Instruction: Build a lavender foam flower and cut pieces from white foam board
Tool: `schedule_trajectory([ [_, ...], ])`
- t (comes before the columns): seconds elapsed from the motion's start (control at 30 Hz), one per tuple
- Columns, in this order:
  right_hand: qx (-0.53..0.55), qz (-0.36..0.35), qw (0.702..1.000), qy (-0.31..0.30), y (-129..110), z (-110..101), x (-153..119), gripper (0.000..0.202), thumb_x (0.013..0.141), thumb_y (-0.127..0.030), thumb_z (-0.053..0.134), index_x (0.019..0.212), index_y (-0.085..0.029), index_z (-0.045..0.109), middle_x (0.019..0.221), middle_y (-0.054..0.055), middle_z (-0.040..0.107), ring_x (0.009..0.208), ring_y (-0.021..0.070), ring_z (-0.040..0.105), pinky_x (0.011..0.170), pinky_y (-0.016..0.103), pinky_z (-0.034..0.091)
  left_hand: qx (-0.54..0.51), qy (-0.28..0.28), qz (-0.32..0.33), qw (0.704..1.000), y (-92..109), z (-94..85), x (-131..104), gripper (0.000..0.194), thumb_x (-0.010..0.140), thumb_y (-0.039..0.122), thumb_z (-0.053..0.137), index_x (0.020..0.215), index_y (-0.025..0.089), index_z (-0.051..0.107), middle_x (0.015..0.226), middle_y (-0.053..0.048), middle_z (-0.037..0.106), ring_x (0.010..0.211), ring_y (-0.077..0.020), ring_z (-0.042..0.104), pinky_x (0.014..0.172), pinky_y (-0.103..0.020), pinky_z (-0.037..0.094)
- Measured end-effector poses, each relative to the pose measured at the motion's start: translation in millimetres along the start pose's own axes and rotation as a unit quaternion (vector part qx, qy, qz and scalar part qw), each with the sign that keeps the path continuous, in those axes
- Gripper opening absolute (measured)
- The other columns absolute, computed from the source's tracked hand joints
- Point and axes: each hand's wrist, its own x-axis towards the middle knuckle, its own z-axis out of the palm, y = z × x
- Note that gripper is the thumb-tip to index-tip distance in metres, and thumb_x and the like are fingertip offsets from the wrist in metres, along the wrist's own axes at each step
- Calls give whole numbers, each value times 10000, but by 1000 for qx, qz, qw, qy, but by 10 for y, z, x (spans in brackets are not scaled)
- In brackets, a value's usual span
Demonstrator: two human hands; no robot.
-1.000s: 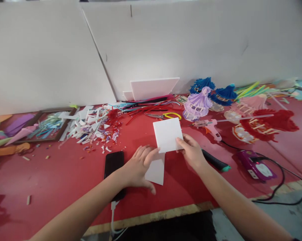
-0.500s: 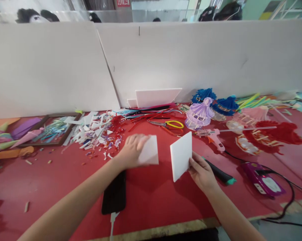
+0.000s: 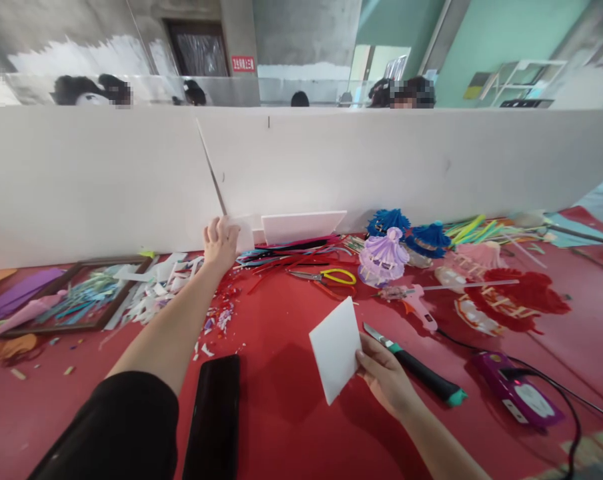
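My right hand (image 3: 384,377) pinches the right edge of a small white foam board piece (image 3: 335,350), held tilted above the red table (image 3: 281,420). My left hand (image 3: 221,243) is stretched forward to the back of the table, its fingers closed on another white foam board piece (image 3: 244,232) by the white partition. Beside that piece, a larger white board (image 3: 304,227) leans on the partition. A utility knife (image 3: 426,373) with a black and green handle lies just right of my right hand. Part of the left piece is hidden behind my fingers.
A black phone (image 3: 214,413) lies in front. White scraps (image 3: 164,287) and a wooden frame (image 3: 114,310) are at left. Yellow-handled pliers (image 3: 331,275), a purple pavilion-like craft (image 3: 384,260), a pink glue gun (image 3: 419,307) and a corded purple box (image 3: 521,390) lie to the right.
My left hand has carried its white piece forward and left to the partition. My right hand has lowered its piece slightly and turned it. The camera view has tilted up.
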Motion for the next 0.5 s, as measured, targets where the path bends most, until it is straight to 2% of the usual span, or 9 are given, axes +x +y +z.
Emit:
schedule_trajectory([
  [0.13, 7, 12, 1000, -8, -13, 16, 21, 319, 658, -397, 804, 954, -298, 738, 875, 22, 736, 657, 138, 624, 609, 278, 506, 15, 6, 7, 1000, 5, 113, 103, 382, 891, 338, 578, 1234, 179, 525, 1282, -105, 531, 1101, -261, 558, 900, -492, 483],
  [0.3, 4, 17, 1000, -13, 0, 5, 35, 337, 668, -387, 795, 977, -271, 729, 939, 47, 736, 716, 166, 647, 662, 315, 522, 30, -7, 20, 999, 34, 198, 201, 360, 896, 337, 572, 1214, 171, 536, 1243, -100, 554, 1054, -242, 582, 868, -462, 505],
  [0.5, -2, 27, 1000, 4, 24, -51, 63, 398, 646, -370, 816, 1001, -242, 691, 987, 60, 724, 822, 194, 665, 717, 321, 526, 52, -47, 3, 998, -53, 173, 182, 351, 898, 337, 569, 1206, 172, 541, 1233, -99, 559, 1042, -236, 586, 861, -454, 509],
])
